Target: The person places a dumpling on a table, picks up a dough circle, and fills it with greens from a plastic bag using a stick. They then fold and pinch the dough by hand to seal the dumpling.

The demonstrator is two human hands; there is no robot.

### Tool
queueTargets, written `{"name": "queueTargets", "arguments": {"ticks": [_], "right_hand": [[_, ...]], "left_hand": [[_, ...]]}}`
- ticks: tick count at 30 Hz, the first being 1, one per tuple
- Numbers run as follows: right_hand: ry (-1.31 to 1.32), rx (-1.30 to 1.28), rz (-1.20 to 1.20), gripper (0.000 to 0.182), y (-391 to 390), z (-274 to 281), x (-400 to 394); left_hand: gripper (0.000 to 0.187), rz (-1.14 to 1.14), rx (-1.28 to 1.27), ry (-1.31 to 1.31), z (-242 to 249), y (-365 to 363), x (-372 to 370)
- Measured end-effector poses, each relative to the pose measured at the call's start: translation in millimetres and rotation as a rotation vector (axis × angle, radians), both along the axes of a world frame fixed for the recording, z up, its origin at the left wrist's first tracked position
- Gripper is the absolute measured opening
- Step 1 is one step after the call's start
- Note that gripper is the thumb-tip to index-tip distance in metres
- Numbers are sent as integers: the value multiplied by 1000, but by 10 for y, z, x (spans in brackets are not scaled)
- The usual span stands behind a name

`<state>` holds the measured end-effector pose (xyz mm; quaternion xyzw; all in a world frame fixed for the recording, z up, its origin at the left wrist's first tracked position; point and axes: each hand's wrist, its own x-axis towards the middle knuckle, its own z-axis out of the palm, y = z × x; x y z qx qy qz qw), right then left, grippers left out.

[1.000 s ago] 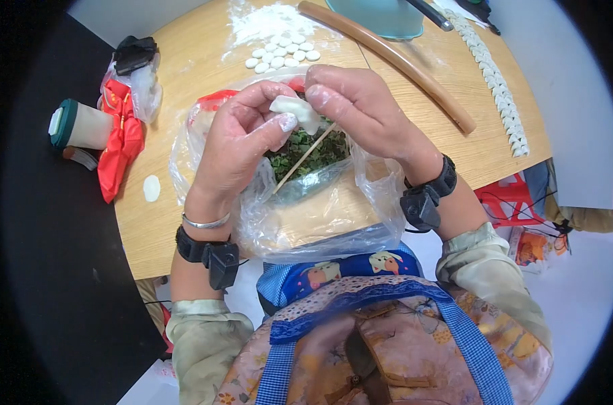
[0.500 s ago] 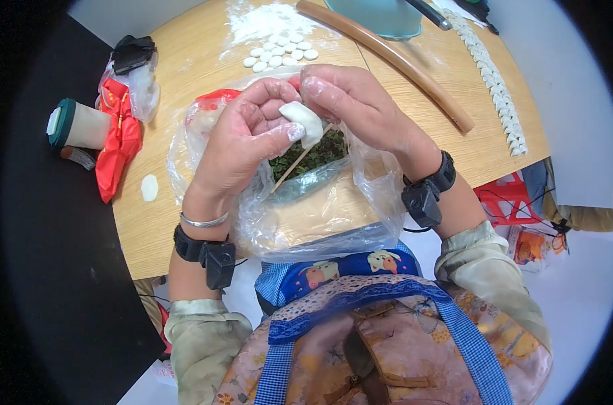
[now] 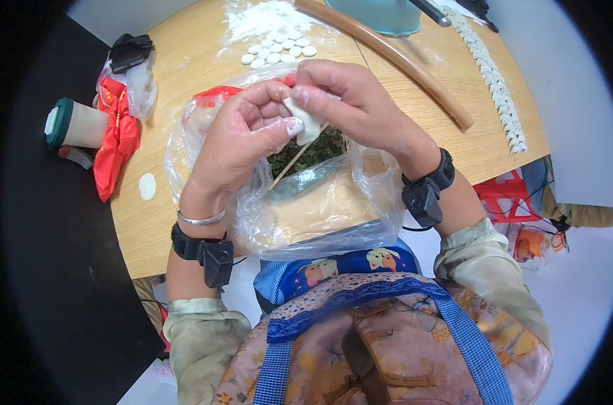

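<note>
Between my two hands is a folded white dumpling (image 3: pixel 308 128), held up over a plastic bag of chopped green filling (image 3: pixel 316 150). My left hand (image 3: pixel 242 131) pinches its left side between thumb and fingers. From the right, my right hand (image 3: pixel 350 101) closes thumb and fingers on its upper edge, partly covering it. Flour dusts the fingers of both hands. A thin wooden stick (image 3: pixel 293 165) leans in the filling just below the dumpling. The clear plastic bag (image 3: pixel 252 223) spreads open around the filling, under my wrists.
Small dough discs (image 3: pixel 279 48) lie beside loose flour (image 3: pixel 259 20) at the back. A long wooden rolling pin (image 3: pixel 394 64) slants across the right side. A row of finished dumplings (image 3: pixel 492 81) lines the right edge. One flat wrapper (image 3: pixel 147 186), a red bag (image 3: pixel 114 142) and a green-lidded cup (image 3: pixel 80 123) are left.
My right thumb and fingers have moved left and down onto the dumpling's upper edge. My left hand keeps its pinch, and the view has shifted slightly.
</note>
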<state>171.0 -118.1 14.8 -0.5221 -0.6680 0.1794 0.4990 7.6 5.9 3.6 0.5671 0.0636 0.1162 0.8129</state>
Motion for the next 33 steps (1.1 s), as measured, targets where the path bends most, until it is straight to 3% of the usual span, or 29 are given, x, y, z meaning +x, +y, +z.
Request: {"name": "queueTargets", "arguments": {"ticks": [2,12,17,21,23,30,33], "right_hand": [[263,-153,-25,25,-11,30,-6],[136,-100,-14,26,-9,23,-5],[335,-195,18,27,-18,81,-19],[282,-164,92,25,2,-3,9],[94,-82,95,26,10,-13,43],[253,-260,8,25,-20,47,16],[57,-101,17,27,15,-25,37]], "left_hand": [[35,-23,37,17,-13,36,-5],[23,64,16,14,50,-37,10],[22,4,71,2,37,4,-6],[20,-11,91,26,48,-5,-5],[23,50,105,26,51,-45,19],[16,79,65,-8,4,3,22],[18,113,43,-9,49,-21,23]]}}
